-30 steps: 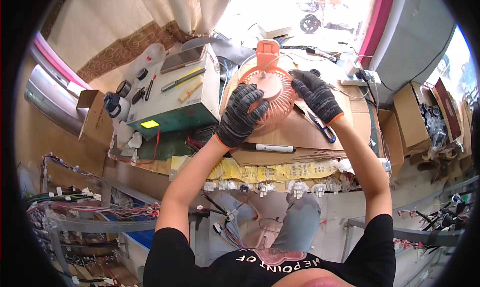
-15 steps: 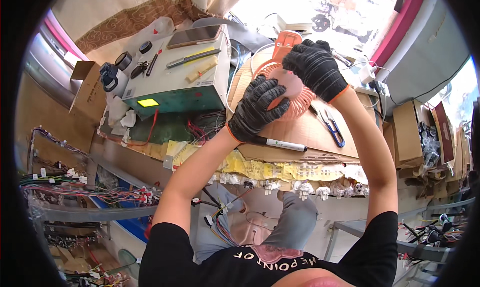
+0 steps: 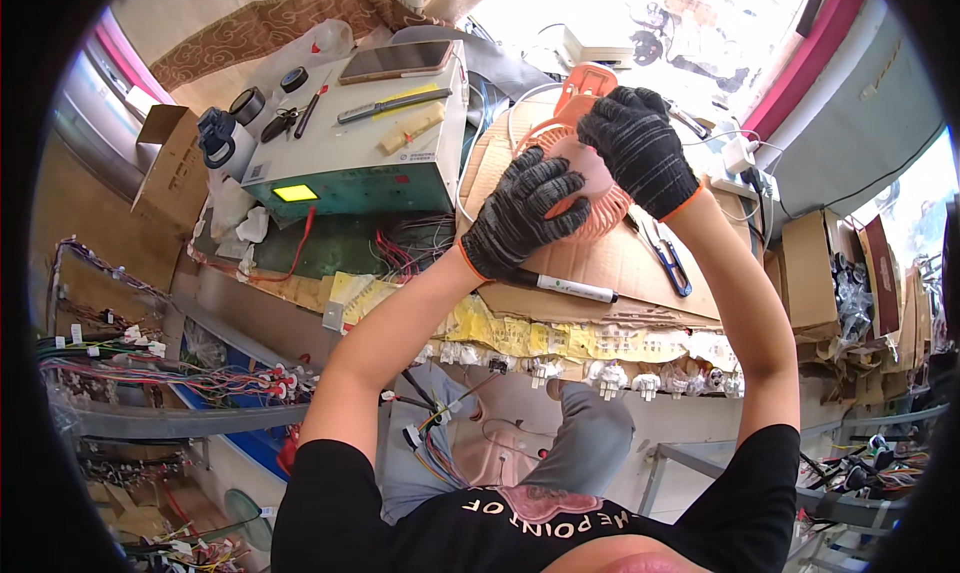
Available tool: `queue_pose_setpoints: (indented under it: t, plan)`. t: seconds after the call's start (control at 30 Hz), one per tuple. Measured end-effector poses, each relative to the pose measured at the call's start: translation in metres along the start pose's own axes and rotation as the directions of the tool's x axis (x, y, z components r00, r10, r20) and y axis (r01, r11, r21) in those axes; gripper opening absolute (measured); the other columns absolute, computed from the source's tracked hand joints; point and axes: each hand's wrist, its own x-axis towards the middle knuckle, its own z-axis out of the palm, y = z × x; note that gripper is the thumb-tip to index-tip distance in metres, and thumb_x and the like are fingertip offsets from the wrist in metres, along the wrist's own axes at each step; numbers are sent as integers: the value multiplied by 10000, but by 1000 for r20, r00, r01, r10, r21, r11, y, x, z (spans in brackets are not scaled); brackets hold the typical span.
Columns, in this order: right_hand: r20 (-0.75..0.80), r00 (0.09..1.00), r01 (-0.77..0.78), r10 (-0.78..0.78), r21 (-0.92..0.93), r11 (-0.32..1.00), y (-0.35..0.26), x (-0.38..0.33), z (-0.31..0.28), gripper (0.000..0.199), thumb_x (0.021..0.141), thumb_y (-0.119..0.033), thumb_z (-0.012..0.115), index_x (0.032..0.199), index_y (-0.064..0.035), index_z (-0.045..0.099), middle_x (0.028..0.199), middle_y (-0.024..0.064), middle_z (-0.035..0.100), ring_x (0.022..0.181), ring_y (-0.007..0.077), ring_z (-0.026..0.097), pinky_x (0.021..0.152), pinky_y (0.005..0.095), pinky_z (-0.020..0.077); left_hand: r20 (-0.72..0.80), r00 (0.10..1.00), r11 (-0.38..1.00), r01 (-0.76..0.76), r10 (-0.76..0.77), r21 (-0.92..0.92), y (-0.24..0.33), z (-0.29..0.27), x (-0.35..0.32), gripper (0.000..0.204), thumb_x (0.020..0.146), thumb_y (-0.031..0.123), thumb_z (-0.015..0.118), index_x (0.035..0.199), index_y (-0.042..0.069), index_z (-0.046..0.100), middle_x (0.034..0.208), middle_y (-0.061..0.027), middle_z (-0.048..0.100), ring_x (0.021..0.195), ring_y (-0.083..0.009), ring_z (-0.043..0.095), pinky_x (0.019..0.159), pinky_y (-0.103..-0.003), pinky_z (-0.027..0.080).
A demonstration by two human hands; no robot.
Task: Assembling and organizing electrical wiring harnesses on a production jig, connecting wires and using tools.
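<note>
Both arms reach forward and inward, with elbows bent outward. The left hand (image 3: 525,213), in a dark striped glove, has its back upward — its fingers (image 3: 553,181) are bent and a little apart, curved in a hold. The right hand (image 3: 642,153), gloved too, is higher — its knuckles are bent, its fingertips hidden.

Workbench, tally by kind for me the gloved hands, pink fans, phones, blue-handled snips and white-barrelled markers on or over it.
Left hand and right hand, gloved: 2
Pink fan: 1
Phone: 1
Blue-handled snips: 1
White-barrelled marker: 1
Total: 6
</note>
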Motion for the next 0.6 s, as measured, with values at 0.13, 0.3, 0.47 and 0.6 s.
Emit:
queue_pose_setpoints:
  t: [0.13, 0.3, 0.47, 0.6]
  plan:
    - [11, 1000, 10, -10, -16, 1000, 1, 0, 3, 147, 691, -122, 562, 810, -191, 612, 836, 2, 550, 876, 188, 516, 827, 354, 375, -30, 999, 998, 33, -35, -54, -1, 4, -2, 271, 681, 119, 656, 941, 177, 610, 1064, -56, 540, 1038, -274, 505, 898, -468, 412]
    - [-2, 999, -51, 51, -2, 999, 7, -3, -7, 215, 706, -160, 594, 919, -181, 610, 927, 11, 572, 941, 192, 519, 840, 350, 377, -29, 1000, 1000, 10, -9, 18, 0, 4, 1, 268, 692, 124, 651, 952, 175, 614, 1081, -57, 530, 1050, -278, 499, 926, -488, 386]
    - [-329, 882, -333, 337, 73, 940, 20, -22, -34, 223, 789, -188, 567, 1006, -144, 590, 987, 52, 597, 916, 245, 548, 813, 383, 401, -30, 999, 999, 19, -18, 51, -4, 5, 0, 325, 692, 142, 638, 1012, 165, 592, 1138, -73, 500, 1070, -289, 489, 955, -503, 356]
    - [35, 967, -253, 251, 201, 946, 32, -44, -32, 179, 788, -97, 515, 942, -108, 604, 894, 102, 621, 787, 263, 593, 716, 364, 475, -12, 1000, 999, 9, -8, 53, -7, 5, -2, 404, 687, 160, 638, 1079, 151, 540, 1145, -107, 492, 1083, -309, 481, 953, -505, 357]
